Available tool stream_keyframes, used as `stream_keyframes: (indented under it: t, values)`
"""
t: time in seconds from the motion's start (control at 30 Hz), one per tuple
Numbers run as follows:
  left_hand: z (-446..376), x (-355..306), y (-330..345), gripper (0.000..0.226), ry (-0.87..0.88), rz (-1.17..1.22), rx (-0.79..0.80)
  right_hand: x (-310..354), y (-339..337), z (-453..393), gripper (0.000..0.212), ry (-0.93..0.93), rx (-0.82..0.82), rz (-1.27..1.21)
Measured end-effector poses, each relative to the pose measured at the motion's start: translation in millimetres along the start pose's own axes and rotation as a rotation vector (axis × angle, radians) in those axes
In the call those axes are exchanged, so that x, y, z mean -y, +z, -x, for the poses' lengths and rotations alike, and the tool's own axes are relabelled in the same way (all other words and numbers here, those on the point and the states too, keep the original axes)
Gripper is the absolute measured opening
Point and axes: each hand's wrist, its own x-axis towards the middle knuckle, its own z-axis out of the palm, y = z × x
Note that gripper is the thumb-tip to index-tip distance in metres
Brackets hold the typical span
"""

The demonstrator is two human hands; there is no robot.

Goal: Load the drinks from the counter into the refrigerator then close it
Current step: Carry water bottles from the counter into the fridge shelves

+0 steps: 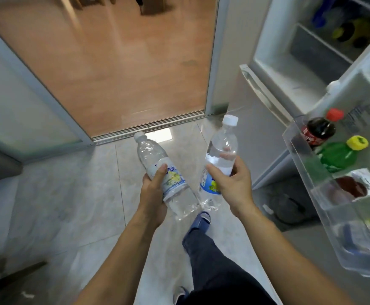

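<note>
Beside the open refrigerator door shelf, we are gripping one clear plastic water bottle in our left hand and another clear capped bottle in our right hand, both held around the label, likely ready for shelving beside the green soda bottle.

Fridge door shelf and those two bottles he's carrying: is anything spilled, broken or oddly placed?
Nothing stands out. The left hand and right hand each grip a capped clear water bottle, no drips visible. On the door shelf, the cola bottle and green bottle sit capped, leaning slightly.
</note>
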Motion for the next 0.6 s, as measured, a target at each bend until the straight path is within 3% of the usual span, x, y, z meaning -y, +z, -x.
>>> stream_keyframes:
  t: [0.17,0.27,0.6]
  values:
    - [-83.5,-45.1,54.0,0.062,0.024,-0.078,0.121,18.1,10.4,-98.3,0.047,0.004,-0.055,-0.073]
    - [-133.4,-71.4,97.0,0.052,0.036,-0.174,0.198,35.5,6.8,-158.9,0.053,0.01,-0.085,-0.108]
    - [-249.0,-110.3,240.5,0.048,-0.049,-0.277,0.396,73.3,-41.6,-296.4,0.036,0.078,-0.34,-0.162]
